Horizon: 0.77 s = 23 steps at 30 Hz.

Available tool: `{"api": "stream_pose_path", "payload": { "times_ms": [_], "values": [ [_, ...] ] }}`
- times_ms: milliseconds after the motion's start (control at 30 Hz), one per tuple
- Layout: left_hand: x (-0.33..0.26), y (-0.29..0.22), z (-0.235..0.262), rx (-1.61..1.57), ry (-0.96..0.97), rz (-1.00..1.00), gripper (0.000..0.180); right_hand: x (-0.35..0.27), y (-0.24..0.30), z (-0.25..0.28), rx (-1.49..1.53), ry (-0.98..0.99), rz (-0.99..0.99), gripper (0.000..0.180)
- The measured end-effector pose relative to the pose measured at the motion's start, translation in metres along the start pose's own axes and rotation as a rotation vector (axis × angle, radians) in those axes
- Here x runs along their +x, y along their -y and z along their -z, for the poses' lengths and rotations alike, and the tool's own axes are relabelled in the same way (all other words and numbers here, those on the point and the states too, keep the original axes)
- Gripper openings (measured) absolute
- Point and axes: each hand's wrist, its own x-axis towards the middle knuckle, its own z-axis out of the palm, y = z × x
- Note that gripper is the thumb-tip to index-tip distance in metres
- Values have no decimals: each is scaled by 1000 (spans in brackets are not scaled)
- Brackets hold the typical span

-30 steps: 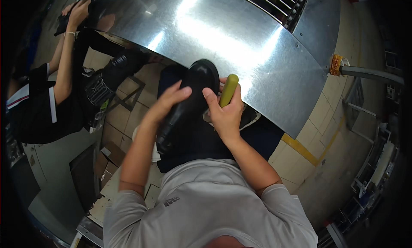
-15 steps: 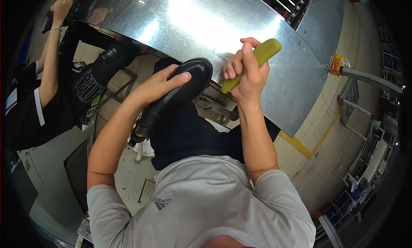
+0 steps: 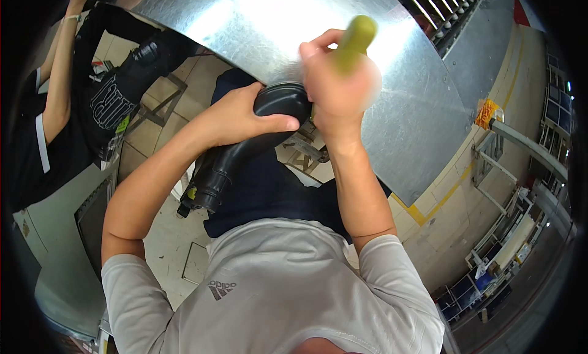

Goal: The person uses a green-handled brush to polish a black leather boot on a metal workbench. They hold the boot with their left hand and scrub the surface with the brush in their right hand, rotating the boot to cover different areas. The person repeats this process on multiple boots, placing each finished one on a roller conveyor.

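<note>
a black rubber hose (image 3: pixel 245 152) is gripped by the left hand (image 3: pixel 236 112), a green-handled tool (image 3: pixel 354 40) clenched in the right hand (image 3: pixel 335 87) just beside it.

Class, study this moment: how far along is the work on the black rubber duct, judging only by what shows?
Done: the black rubber duct is up off any surface, gripped near its upper end by the left hand. In hand: the right hand holds a yellow-green-handled tool at that end; its tip is hidden and the hand is blurred. Left: the duct's lower end hangs free, joined to nothing visible. Nothing shows a finished result.
</note>
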Motion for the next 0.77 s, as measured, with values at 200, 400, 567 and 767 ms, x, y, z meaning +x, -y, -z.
{"api": "stream_pose_path", "payload": {
  "times_ms": [200,400,567,767],
  "values": [
    [1,0,3,-91,55,-14,91,21,-7,25,489,-24,-425,18],
    [4,4,3,-86,66,-2,82,12,-7,29,548,-153,-306,13],
    [2,3,3,-118,55,-37,86,16,-6,22,471,-139,-270,14],
    [12,16,-5,60,-28,-38,99,6,2,7,-373,219,48,33]
  ]
}}
